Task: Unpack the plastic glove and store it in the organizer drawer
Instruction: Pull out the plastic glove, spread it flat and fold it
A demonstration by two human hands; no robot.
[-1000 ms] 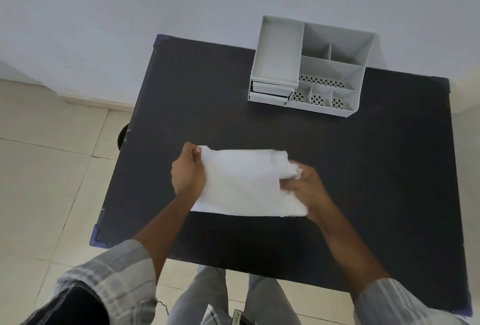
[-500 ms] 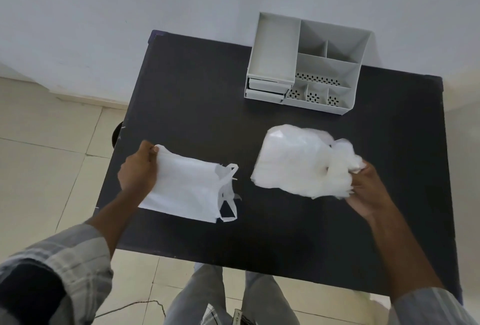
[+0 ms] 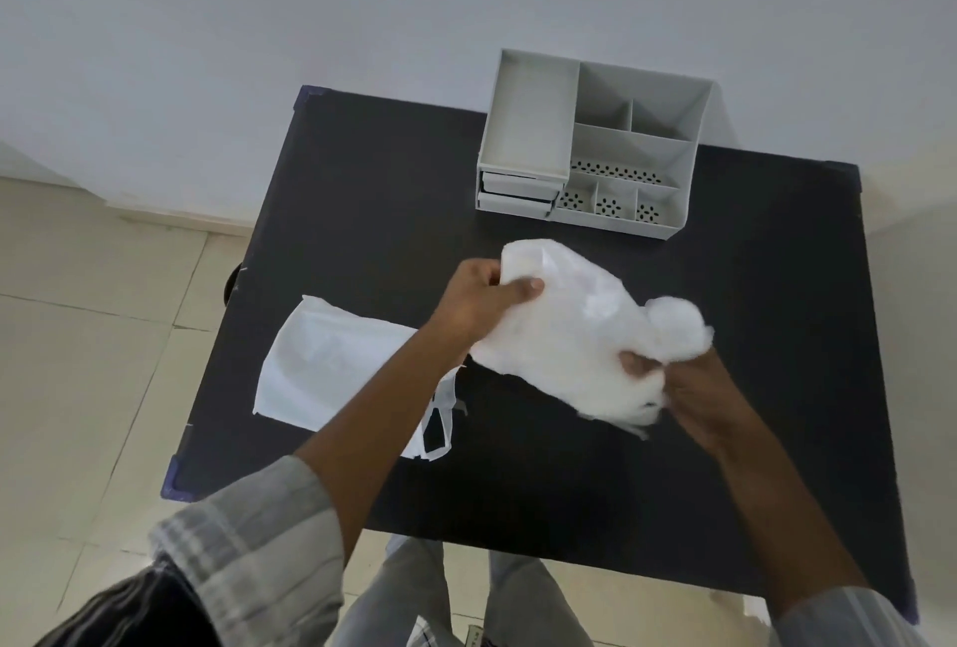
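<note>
Bench [image 3: 362,211], black-topped, fills the middle of the head view, set against a pale wall with tiled floor to the left. Both hands hold a crumpled white plastic glove bundle [image 3: 575,335] above the bench centre. The left hand [image 3: 479,302] pinches the bundle's far-left end, thumb over the plastic and fingers curled under it. The right hand [image 3: 689,390] is closed on the near-right end, where the plastic bunches into a puff; some of its fingers are hidden by the film. On the bench to the left lies a flat white bag [image 3: 321,361] with its loop handles pointing near-right, partly crossed by the left forearm, apart from the bundle. At the far edge stands a grey desk organizer [image 3: 595,149]: a tray over two stacked drawers [image 3: 518,193] on its left, both pushed in, and open compartments with perforated floors on its right.
</note>
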